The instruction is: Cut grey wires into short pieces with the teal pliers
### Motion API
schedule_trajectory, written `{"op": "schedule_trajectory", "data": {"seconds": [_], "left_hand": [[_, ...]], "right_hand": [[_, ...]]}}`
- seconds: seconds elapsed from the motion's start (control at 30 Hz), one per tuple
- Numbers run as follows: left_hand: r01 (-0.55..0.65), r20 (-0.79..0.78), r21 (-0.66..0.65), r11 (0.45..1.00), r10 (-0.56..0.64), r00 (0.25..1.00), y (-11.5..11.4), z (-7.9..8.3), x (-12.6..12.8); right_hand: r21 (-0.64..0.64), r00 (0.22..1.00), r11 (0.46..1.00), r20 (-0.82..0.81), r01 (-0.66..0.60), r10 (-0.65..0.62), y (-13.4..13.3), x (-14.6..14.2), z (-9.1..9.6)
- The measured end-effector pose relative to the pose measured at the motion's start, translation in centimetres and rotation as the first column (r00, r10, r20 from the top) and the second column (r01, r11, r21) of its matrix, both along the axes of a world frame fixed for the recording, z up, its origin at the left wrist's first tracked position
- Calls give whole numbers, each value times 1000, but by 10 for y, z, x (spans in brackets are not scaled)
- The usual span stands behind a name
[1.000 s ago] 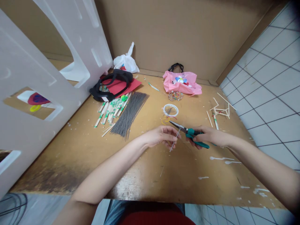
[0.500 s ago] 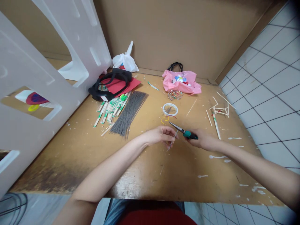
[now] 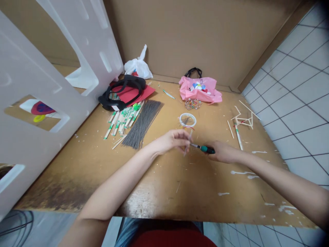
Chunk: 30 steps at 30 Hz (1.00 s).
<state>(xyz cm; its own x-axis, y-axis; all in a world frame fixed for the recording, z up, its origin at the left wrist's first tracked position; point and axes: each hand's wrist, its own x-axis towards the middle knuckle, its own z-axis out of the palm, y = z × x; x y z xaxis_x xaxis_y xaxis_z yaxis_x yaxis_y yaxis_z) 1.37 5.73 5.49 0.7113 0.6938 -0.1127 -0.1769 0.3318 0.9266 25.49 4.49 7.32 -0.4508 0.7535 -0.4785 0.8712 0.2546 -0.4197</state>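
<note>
My left hand (image 3: 177,140) is closed around a thin pale rod (image 3: 191,133) that sticks out above and below the fingers; its exact kind is too small to make out. My right hand (image 3: 222,151) grips long-nose pliers (image 3: 207,149) by their green and black handles. The metal jaws point left and reach the left fingertips beside the rod; their tips are partly hidden. Just beyond the left hand lies a white ring (image 3: 180,119) with thin dark strands across it. Red and yellow strands (image 3: 189,128) lie at its near edge, partly covered by the hand.
Left are a bundle of grey wires (image 3: 144,125), wrapped chopsticks (image 3: 115,124), a black headset strap (image 3: 110,99) and red sheet (image 3: 147,94). A white bag (image 3: 138,68) and pink bag (image 3: 213,96) stand behind. A stick frame (image 3: 244,121) lies right; a white plastic panel (image 3: 102,34) rises left.
My left hand has moved up slightly with the rod, now covering much of the yellow strand. The pliers' jaws have come down and left to the left fingertips.
</note>
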Motion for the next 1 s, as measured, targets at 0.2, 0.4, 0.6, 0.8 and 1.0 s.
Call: {"op": "schedule_trajectory", "data": {"seconds": [0.2, 0.4, 0.6, 0.8, 1.0], "left_hand": [[-324, -39, 63, 944, 327, 944, 5, -5, 4], [-139, -5, -30, 990, 139, 990, -1, -12, 12], [-87, 4, -119, 989, 88, 996, -2, -11, 11], [-40, 80, -136, 990, 51, 996, -4, -18, 14], [-218, 105, -73, 973, 225, 969, 1, -23, 15]], "right_hand": [[-157, 989, 977, -58, -142, 134, -11, -8, 0], [-239, 989, 960, -37, -145, 140, -11, -16, 10], [-372, 993, 921, -70, -113, 93, -13, -19, 20], [-515, 986, 849, -158, -121, 44, -14, -18, 19], [-380, 985, 909, -83, -171, 151, -18, -18, 12]]}}
